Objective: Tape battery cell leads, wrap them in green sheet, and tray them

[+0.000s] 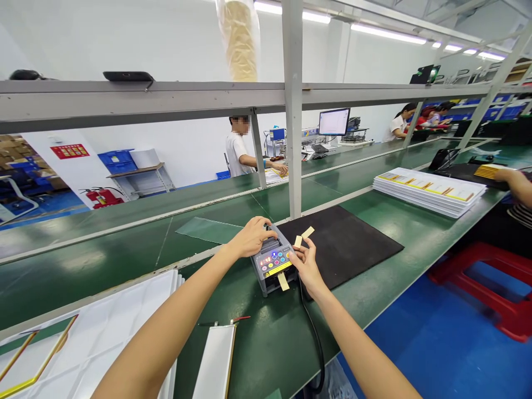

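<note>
My left hand (pixel 254 235) is closed over the top of a grey automatic tape dispenser (pixel 270 260), whose panel has coloured buttons and a lit display. A short pale-yellow tape strip (pixel 283 281) sticks out of its front slot. At the dispenser's right side, my right hand (pixel 306 265) pinches two cut pale tape pieces (pixel 302 237) at its fingertips. In front of the dispenser lies a flat white pouch battery cell (pixel 215 363), with a red lead and a dark lead at its far end.
A black mat (pixel 343 244) lies right of the dispenser, and a power cord (pixel 318 338) runs over the table edge. White trays (pixel 137 316) stand at left, more stacked trays (pixel 428 191) at right. A shelf post (pixel 293 138) rises behind. Co-workers sit farther off; one's hand (pixel 513 180) is at right.
</note>
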A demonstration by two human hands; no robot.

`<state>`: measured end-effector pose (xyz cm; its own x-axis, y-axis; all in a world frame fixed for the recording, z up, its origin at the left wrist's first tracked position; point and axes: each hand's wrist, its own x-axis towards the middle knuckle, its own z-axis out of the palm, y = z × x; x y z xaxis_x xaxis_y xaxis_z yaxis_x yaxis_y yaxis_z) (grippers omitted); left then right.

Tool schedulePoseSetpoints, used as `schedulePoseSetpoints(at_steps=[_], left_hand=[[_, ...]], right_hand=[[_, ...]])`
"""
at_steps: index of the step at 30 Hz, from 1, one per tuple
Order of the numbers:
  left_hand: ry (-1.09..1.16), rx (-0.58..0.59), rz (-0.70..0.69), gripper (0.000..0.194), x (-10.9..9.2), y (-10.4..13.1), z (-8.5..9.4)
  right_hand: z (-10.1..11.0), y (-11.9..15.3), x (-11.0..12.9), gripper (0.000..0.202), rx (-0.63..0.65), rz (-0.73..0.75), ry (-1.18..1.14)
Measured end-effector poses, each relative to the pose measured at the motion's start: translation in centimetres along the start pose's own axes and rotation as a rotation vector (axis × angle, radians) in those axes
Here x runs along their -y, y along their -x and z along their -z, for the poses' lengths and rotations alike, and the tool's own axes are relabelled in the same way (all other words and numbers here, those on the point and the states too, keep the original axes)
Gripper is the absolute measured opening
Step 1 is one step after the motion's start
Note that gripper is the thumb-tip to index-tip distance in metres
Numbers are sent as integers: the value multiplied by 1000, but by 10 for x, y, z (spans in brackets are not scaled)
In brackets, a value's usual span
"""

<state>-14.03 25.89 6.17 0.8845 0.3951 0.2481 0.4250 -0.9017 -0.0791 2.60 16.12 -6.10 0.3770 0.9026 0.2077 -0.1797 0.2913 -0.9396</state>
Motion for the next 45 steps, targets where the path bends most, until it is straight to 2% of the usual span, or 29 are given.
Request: schedulePoseSetpoints(at_steps=[4,7,13,16,20,24,27,32,36,40,42,45], left_hand=[[1,-16,9,47,-3,0,0],[9,-49,50,42,-7,3,-1],[25,-133,186,35,-12,15,-2],[48,-118,196,31,-17,14,-1],[95,-73,216,27,-25,7,0],[152,-47,296,34,-28,1,2],[188,-64,356,35,-29,0,7],[234,-91,420,40,-34,3,22],[271,-96,464,45,-28,13,45],[231,-132,551,35,-16,23,72],[210,-120,562,30,-15,22,81],[218,-34,526,24,-17,7,84]], right_hand=[[2,-4,10,73,23,-4,111],[-3,-24,30,71,52,-9,264],[-33,-70,79,90,191,0,695],[-47,-73,94,96,232,-22,841],[-55,-76,98,99,240,-69,920],[-50,-85,92,101,236,-147,873],[-41,-87,87,99,252,-187,737],[-22,-82,81,76,275,-233,425],[-1,-74,78,57,236,-208,287],[21,-60,81,31,202,-146,233],[26,-52,84,27,198,-116,222],[32,-34,93,32,186,-70,215]])
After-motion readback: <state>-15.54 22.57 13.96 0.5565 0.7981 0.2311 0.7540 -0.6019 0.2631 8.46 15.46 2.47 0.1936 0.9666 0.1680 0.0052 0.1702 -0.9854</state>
